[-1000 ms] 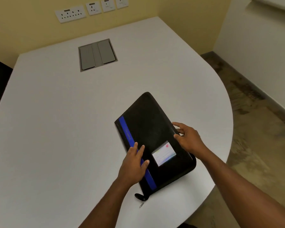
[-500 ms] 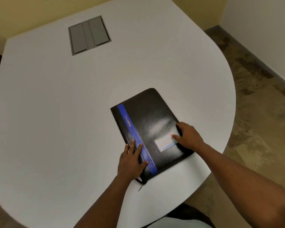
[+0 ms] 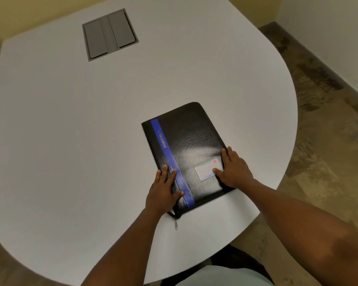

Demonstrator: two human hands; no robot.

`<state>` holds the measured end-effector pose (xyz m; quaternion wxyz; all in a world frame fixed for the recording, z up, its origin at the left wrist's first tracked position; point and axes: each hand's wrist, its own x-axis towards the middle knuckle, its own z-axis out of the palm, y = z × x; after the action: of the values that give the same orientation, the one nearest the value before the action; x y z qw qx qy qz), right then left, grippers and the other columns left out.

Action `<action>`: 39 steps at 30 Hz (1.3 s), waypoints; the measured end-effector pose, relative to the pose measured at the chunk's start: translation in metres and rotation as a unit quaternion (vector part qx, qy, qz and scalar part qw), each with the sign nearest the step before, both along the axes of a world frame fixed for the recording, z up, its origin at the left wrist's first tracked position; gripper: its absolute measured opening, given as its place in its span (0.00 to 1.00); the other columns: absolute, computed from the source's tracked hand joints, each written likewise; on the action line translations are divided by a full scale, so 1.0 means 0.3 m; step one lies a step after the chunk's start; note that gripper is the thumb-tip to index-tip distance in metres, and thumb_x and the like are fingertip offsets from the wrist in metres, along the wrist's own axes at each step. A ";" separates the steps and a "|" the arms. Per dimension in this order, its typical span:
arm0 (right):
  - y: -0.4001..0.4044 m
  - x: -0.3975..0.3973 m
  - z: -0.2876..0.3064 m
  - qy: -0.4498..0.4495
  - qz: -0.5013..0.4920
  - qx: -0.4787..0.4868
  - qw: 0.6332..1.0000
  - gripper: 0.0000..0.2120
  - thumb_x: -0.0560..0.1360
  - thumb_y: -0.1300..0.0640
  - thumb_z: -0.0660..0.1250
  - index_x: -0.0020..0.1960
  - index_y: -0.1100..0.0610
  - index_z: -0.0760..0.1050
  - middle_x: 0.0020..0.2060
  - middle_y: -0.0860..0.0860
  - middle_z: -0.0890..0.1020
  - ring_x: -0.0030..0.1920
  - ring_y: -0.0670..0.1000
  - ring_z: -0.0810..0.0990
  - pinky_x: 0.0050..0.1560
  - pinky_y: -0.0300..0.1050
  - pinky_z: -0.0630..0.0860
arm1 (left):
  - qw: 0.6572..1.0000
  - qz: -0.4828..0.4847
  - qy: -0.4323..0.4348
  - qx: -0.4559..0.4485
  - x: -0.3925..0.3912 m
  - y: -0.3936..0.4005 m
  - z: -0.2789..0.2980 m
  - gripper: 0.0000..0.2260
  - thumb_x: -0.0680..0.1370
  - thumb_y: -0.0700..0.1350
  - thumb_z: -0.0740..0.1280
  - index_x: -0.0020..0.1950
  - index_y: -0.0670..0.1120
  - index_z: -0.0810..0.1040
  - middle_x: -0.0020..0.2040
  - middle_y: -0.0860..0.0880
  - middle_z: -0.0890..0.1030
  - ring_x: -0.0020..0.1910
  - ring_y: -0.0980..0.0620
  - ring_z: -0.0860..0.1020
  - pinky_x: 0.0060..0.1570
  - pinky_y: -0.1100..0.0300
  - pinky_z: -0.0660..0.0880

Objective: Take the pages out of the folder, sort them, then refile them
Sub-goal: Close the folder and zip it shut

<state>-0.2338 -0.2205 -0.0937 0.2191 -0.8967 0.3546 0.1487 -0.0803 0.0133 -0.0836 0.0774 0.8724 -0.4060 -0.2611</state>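
1. Folder [image 3: 186, 149] black, blue stripe [image 3: 171, 162] down its left side, zipped closed, lying flat on the white table [image 3: 70, 141] near the rounded front edge, turned a little off square
2. Left hand [image 3: 163, 193] flat on the folder's near left corner, fingers straight and spread over the spine edge, thumb [image 3: 179, 194] lying across the blue stripe, gripping nothing
3. Right hand [image 3: 235, 170] flat on the folder's near right edge, fingers extended, thumb tip touching the card window [image 3: 207, 169], nothing held
4. Both hands press down on the cover, one on each side of the near end
5. Zip pull [image 3: 175, 223] sticks out from the near left corner onto the table, just below the left wrist
6. Gold lettering on the stripe reads PORTFO..., rest unclear
7. Card in the window has faint print, too small to read
8. Grey hatch [image 3: 110, 35] with two flaps set into the table top at the far side, well apart from the folder
9. Brownish floor [image 3: 329, 162] right of the table, yellow wall [image 3: 39, 13] beyond it
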 end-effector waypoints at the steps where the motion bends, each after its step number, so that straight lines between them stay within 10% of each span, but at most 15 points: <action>1: 0.008 -0.003 0.008 0.000 -0.003 -0.016 1.000 0.40 0.78 0.37 0.56 0.80 0.57 0.44 0.79 0.57 0.47 0.78 0.58 0.48 0.76 0.55 0.50 | 1.000 0.013 0.005 -0.022 -0.012 0.010 -0.001 0.36 0.77 0.61 0.64 0.79 0.54 0.50 0.80 0.51 0.43 0.78 0.49 0.44 0.75 0.52 0.55; 6: 0.162 -0.051 0.055 -0.226 -0.031 -0.135 0.964 0.20 0.72 0.49 0.68 0.59 0.59 0.74 0.56 0.57 0.77 0.57 0.59 0.75 0.58 0.53 0.71 | 0.990 0.090 0.041 -0.096 -0.082 0.111 0.006 0.25 0.80 0.53 0.61 0.76 0.49 0.62 0.79 0.52 0.53 0.76 0.54 0.58 0.71 0.57 0.61; 12: 0.424 -0.114 0.030 -0.258 0.018 -0.056 0.964 0.11 0.74 0.45 0.60 0.39 0.51 0.73 0.36 0.47 0.75 0.38 0.51 0.76 0.34 0.44 0.70 | 0.988 0.098 0.045 -0.112 -0.145 0.263 0.001 0.23 0.75 0.51 0.51 0.64 0.46 0.77 0.69 0.49 0.73 0.69 0.49 0.70 0.68 0.60 0.64; 21: 0.627 -0.082 0.013 -0.052 0.036 0.087 0.994 0.18 0.75 0.37 0.63 0.53 0.49 0.79 0.50 0.45 0.82 0.52 0.48 0.80 0.49 0.42 0.71 | 0.997 0.002 0.036 -0.067 -0.175 0.299 0.001 0.17 0.73 0.53 0.63 0.60 0.52 0.78 0.55 0.56 0.76 0.55 0.56 0.72 0.51 0.63 0.72; 39: 0.727 -0.064 0.013 -0.087 -0.074 0.054 0.992 0.11 0.79 0.47 0.59 0.49 0.50 0.78 0.48 0.47 0.79 0.49 0.51 0.80 0.44 0.44 0.72 | 0.999 -0.031 0.028 0.000 -0.166 0.241 0.015 0.10 0.80 0.53 0.61 0.52 0.49 0.78 0.51 0.50 0.80 0.52 0.48 0.77 0.43 0.58 0.68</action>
<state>-0.2529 -0.0026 -0.0897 0.3073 -0.8644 0.3913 0.0728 -0.1302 0.0856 -0.0790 0.0805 0.8518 -0.4301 -0.2881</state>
